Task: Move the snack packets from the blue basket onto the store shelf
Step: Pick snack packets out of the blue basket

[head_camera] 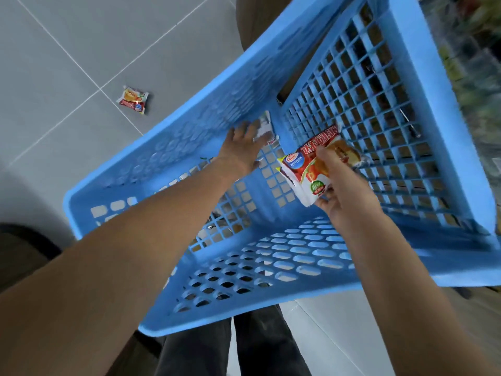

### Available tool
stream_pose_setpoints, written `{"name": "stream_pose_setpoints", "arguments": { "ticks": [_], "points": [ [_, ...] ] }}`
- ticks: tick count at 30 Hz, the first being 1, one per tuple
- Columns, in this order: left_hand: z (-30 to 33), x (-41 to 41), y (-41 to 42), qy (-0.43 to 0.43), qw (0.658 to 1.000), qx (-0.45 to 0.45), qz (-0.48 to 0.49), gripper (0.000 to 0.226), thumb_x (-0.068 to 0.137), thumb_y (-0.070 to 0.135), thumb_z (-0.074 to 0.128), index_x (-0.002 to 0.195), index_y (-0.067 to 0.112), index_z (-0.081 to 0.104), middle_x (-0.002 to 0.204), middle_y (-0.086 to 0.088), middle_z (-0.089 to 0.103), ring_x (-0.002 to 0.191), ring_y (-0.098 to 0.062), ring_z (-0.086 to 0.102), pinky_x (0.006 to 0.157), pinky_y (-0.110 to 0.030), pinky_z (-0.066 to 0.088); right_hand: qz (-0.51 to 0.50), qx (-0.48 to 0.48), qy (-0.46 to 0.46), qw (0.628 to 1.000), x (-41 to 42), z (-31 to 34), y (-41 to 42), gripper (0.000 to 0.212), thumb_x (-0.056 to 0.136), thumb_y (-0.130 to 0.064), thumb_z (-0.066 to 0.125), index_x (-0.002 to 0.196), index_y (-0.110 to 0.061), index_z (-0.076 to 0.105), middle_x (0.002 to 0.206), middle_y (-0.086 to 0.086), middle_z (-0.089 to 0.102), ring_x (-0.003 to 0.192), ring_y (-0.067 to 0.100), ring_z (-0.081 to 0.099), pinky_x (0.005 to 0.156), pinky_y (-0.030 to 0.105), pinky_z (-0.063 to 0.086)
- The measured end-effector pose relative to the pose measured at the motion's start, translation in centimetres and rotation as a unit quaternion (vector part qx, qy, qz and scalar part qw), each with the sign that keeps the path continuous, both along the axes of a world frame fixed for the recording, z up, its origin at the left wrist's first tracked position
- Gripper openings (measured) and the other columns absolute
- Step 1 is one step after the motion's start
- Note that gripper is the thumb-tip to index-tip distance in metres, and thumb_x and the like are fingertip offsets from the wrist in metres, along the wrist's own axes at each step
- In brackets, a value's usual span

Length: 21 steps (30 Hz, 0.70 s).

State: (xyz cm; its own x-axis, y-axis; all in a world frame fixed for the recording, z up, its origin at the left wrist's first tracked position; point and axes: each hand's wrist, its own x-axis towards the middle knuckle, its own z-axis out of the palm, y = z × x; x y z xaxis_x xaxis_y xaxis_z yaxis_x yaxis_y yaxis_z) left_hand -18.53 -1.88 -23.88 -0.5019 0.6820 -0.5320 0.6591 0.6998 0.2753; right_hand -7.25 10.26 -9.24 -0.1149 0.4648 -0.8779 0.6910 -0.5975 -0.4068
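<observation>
The blue basket (447,147) fills the middle of the view, tilted, with a grid bottom and perforated walls. My right hand (344,194) holds a red and white snack packet (314,169) above the basket's bottom, thumb on its front. My left hand (244,147) reaches into the far corner and touches a small white packet (264,128) lying against the basket wall; its fingers are spread over it. Whether they grip it is unclear. The store shelf (477,63) shows only as a blurred strip at the right edge.
A third snack packet (133,100) lies on the grey tiled floor (67,77) to the left of the basket. Dark trouser legs (244,348) show below the basket. A dark object (21,253) sits at the lower left.
</observation>
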Motion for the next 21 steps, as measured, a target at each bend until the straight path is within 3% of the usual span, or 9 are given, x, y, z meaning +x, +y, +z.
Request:
{"name": "stream_pose_setpoints", "arguments": {
  "ticks": [3, 6, 9, 11, 12, 14, 16, 18, 21],
  "points": [
    [-1.4, 0.2, 0.2, 0.015, 0.999, -0.036, 0.020, 0.078, 0.088, 0.031, 0.057, 0.146, 0.029, 0.006, 0.154, -0.012, 0.005, 0.137, -0.036, 0.016, 0.110, -0.048, 0.024, -0.002, -0.006, -0.001, 1.000, 0.0, -0.5, 0.0, 0.051, 0.071, -0.040, 0.077, 0.112, -0.017, 0.059, 0.109, 0.004, 0.069, 0.100, 0.021, 0.065, 0.091, 0.043, 0.053],
    [-1.4, 0.9, 0.6, 0.044, 0.998, -0.006, 0.046, 0.073, 0.084, 0.028, 0.061, 0.142, 0.023, 0.017, 0.144, -0.017, 0.021, 0.123, -0.038, 0.032, 0.095, -0.046, 0.040, 0.002, -0.009, 0.005, 1.000, 0.2, -0.6, 0.0, 0.051, 0.073, -0.038, 0.076, 0.115, -0.016, 0.058, 0.110, 0.004, 0.069, 0.100, 0.021, 0.066, 0.090, 0.043, 0.053],
    [-0.2, 2.2, 0.2, -0.093, 0.976, 0.087, 0.175, 0.062, 0.081, 0.026, 0.062, 0.135, 0.020, 0.033, 0.131, -0.018, 0.035, 0.110, -0.037, 0.043, 0.087, -0.043, 0.045, 0.004, -0.013, 0.012, 1.000, 0.6, -0.2, -0.3, 0.055, 0.074, -0.038, 0.075, 0.119, -0.015, 0.055, 0.112, 0.005, 0.068, 0.101, 0.022, 0.065, 0.093, 0.044, 0.052],
    [1.3, 3.3, -0.5, -0.219, 0.906, 0.174, 0.319, 0.044, 0.084, 0.023, 0.058, 0.126, 0.018, 0.044, 0.116, -0.014, 0.050, 0.096, -0.028, 0.052, 0.078, -0.029, 0.047, 0.017, -0.013, 0.019, 1.000, 1.1, 0.6, -0.8, 0.055, 0.075, -0.039, 0.074, 0.120, -0.013, 0.055, 0.110, 0.007, 0.069, 0.099, 0.023, 0.067, 0.092, 0.043, 0.053],
    [2.3, 3.8, -1.1, -0.279, 0.848, 0.204, 0.401, 0.033, 0.087, 0.021, 0.053, 0.119, 0.016, 0.048, 0.106, -0.011, 0.055, 0.088, -0.024, 0.053, 0.068, -0.023, 0.046, 0.024, -0.010, 0.023, 0.999, 1.4, 1.1, -1.1, 0.054, 0.075, -0.038, 0.074, 0.119, -0.012, 0.055, 0.108, 0.007, 0.070, 0.097, 0.023, 0.068, 0.090, 0.042, 0.053],
    [4.9, 4.8, -3.0, -0.413, 0.686, 0.228, 0.553, 0.014, 0.091, 0.016, 0.045, 0.102, 0.017, 0.053, 0.090, -0.008, 0.059, 0.077, -0.022, 0.055, 0.056, -0.019, 0.045, 0.031, -0.006, 0.034, 0.999, 2.1, 2.1, -2.0, 0.051, 0.077, -0.037, 0.072, 0.118, -0.011, 0.057, 0.103, 0.007, 0.072, 0.094, 0.021, 0.069, 0.084, 0.038, 0.054],
    [8.0, 5.8, -5.5, -0.518, 0.535, 0.251, 0.619, 0.013, 0.091, 0.017, 0.041, 0.092, 0.018, 0.054, 0.076, -0.003, 0.064, 0.066, -0.017, 0.060, 0.051, -0.018, 0.049, 0.026, 0.001, 0.054, 0.998, 2.8, 3.4, -2.9, 0.045, 0.079, -0.034, 0.071, 0.117, -0.011, 0.060, 0.101, 0.006, 0.073, 0.090, 0.019, 0.069, 0.076, 0.033, 0.054],
    [11.2, 6.7, -8.1, -0.550, 0.468, 0.269, 0.637, 0.016, 0.090, 0.019, 0.041, 0.088, 0.018, 0.056, 0.065, 0.002, 0.069, 0.058, -0.013, 0.065, 0.052, -0.019, 0.052, 0.027, 0.005, 0.080, 0.996, 3.8, 5.0, -3.9, 0.039, 0.081, -0.033, 0.069, 0.114, -0.014, 0.061, 0.099, 0.004, 0.073, 0.087, 0.016, 0.069, 0.068, 0.027, 0.053],
    [16.7, 8.4, -11.2, -0.551, 0.447, 0.304, 0.636, 0.018, 0.092, 0.023, 0.042, 0.088, 0.017, 0.058, 0.066, 0.001, 0.072, 0.058, -0.013, 0.068, 0.062, -0.025, 0.053, 0.027, 0.010, 0.120, 0.992, 5.4, 8.1, -5.5, 0.023, 0.084, -0.030, 0.066, 0.105, -0.019, 0.062, 0.097, 0.002, 0.073, 0.090, 0.017, 0.069, 0.075, 0.031, 0.055]
  ]
}}
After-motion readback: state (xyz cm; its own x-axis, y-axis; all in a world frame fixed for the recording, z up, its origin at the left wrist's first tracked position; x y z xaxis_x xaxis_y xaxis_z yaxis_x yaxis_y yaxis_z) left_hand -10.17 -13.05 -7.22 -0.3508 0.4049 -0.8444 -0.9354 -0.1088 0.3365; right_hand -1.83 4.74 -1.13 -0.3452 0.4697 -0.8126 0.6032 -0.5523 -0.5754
